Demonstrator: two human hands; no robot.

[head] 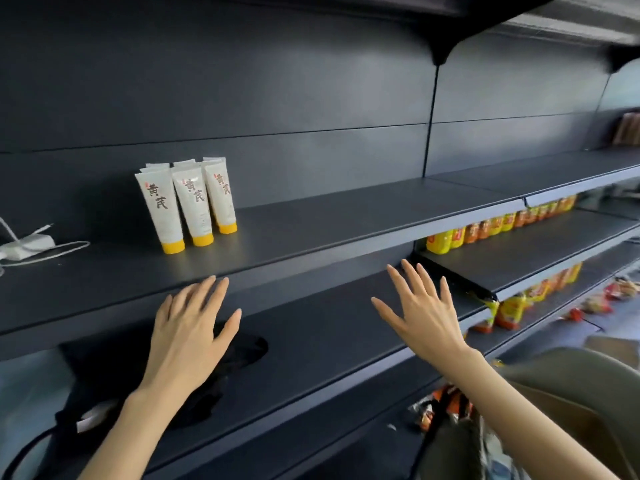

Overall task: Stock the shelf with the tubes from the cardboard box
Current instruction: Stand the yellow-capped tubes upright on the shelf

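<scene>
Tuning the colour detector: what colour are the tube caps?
Yellow-orange caps on white tubes, clearest in the head view.

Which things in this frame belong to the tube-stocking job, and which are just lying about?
Job: white tubes, shelf, left hand, right hand (both empty).
Lying about: white charger with cable, black fabric item, yellow packets.

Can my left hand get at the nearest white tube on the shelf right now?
Probably yes: the left hand is open just below the shelf, with only bare surface between it and the nearest white tube.
</scene>
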